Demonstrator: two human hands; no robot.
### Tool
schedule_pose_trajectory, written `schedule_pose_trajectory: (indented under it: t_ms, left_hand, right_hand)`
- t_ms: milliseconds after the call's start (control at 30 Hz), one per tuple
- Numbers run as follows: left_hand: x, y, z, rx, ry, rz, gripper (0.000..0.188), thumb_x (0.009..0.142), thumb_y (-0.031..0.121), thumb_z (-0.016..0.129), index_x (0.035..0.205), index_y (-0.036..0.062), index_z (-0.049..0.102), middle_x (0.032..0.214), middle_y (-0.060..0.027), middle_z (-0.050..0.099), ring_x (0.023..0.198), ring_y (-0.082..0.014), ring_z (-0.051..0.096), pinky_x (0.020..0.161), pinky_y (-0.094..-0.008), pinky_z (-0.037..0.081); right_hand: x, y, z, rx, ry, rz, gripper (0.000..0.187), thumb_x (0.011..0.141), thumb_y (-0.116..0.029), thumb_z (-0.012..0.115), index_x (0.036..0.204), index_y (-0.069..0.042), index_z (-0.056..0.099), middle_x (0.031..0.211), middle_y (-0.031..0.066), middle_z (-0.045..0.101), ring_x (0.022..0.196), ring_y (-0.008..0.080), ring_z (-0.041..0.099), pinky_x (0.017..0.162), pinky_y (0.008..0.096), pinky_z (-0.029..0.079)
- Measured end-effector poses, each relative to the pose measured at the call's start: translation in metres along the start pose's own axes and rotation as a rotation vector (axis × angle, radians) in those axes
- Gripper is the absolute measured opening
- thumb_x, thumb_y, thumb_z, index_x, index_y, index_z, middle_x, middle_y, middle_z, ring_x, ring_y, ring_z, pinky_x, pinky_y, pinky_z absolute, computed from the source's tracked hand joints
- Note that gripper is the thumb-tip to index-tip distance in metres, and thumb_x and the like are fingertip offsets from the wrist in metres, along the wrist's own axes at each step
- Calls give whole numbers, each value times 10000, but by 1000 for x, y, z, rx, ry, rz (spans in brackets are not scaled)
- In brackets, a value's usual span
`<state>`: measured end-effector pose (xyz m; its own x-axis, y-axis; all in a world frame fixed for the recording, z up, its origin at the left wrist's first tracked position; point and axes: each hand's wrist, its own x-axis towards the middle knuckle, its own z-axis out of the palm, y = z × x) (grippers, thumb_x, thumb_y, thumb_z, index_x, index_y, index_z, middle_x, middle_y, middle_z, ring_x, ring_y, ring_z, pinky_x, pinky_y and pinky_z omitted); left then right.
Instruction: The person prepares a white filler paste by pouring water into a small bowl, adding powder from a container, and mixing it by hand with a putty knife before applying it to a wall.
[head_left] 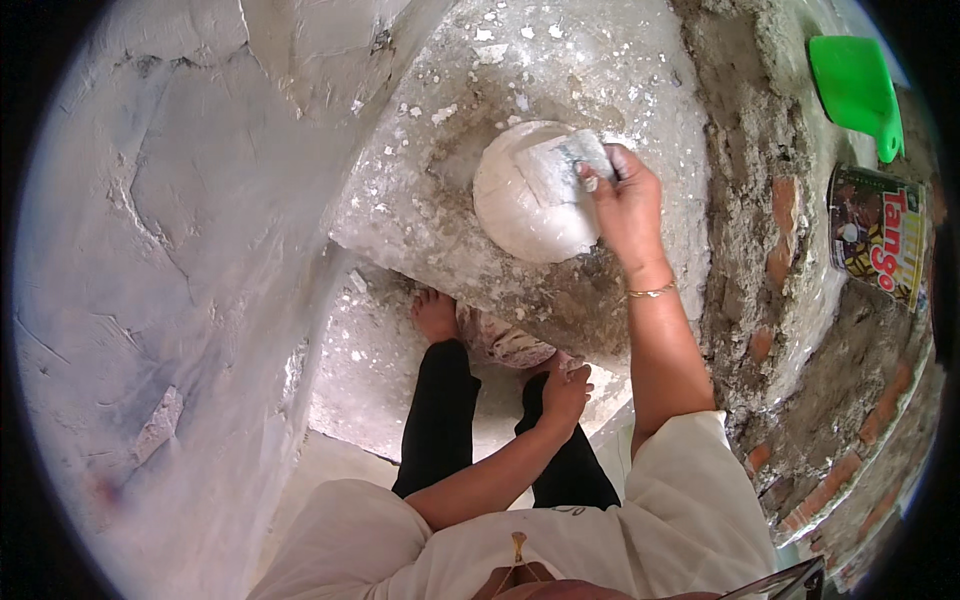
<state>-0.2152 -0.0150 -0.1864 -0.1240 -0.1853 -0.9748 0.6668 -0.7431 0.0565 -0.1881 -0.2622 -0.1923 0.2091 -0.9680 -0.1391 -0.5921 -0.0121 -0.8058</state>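
Note:
My right hand (628, 205) grips a flat, pale, roughly rectangular scraper (562, 165) between thumb and fingers. White paste coats it and my fingertips. The scraper is over a round white tub (510, 215), overlapping its far right rim; the tub's inside looks smeared with white plaster. The tub stands on a grey, white-spattered step (430, 200). Lower down, my left hand (568, 395) is by my right knee with its fingers curled. Just beyond it lies a crumpled, stained whitish-pink cloth or bag (505, 340). What the left fingers hold, if anything, is hidden.
At left rises a whitish plastered wall (160, 250). Rough masonry with exposed bricks (785, 215) borders the right. On it sit a green plastic scoop (858, 85) and a dark printed container (878, 235). My bare left foot (435, 315) rests on the lower step.

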Motion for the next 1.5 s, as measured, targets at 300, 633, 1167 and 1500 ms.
schedule_pose_trajectory:
  t_ms: [300,633,1167,1500]
  left_hand:
    - [4,-2,-3,-13,31,16,339,850,171,551,1149,41,459,1032,-104,575,794,-215,604,681,-328,477]
    - [-2,2,1,-21,34,23,364,849,157,557,1175,49,438,1038,-106,578,806,-223,612,695,-319,492]
    - [-1,1,2,-20,45,-13,400,849,154,555,1210,50,417,1052,-114,583,819,-227,615,701,-320,491]
    - [3,-4,3,7,42,6,350,862,159,544,1179,52,442,1059,-112,571,801,-223,615,681,-317,484]
  right_hand:
    - [-3,28,-57,180,57,137,147,826,-9,617,970,15,626,832,55,650,753,107,555,704,243,452]
    - [15,49,-58,66,40,170,154,838,-98,651,920,32,631,826,10,627,748,60,517,678,218,428]
    - [6,39,-54,285,-35,310,154,820,-9,631,965,39,638,899,49,658,780,80,556,703,238,455]
    - [8,24,-24,263,-200,292,218,806,-18,635,1016,43,633,829,43,660,708,88,551,657,252,467]
